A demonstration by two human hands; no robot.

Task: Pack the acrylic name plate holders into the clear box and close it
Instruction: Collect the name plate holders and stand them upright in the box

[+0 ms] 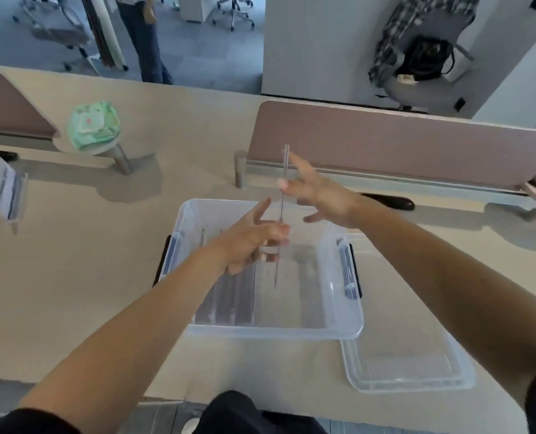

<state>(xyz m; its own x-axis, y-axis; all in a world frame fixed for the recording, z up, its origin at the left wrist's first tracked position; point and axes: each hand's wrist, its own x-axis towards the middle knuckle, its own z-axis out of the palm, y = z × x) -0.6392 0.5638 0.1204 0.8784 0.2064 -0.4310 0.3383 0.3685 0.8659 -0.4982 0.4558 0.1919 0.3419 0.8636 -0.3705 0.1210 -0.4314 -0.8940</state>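
Observation:
I hold one clear acrylic name plate holder upright and edge-on above the open clear box. My left hand grips its lower part, with the fingers curled round it. My right hand pinches its upper edge between thumb and forefinger, the other fingers spread. Several more holders lie in the left half of the box. Another holder with a paper insert stands on the desk at the far left. The box's clear lid lies on the desk, partly under the box's front right corner.
Pinkish partition screens rise behind the box and at the far left. A green bundle sits on a small round stand at the back left. A black object lies behind my right forearm. A person stands beyond the desk.

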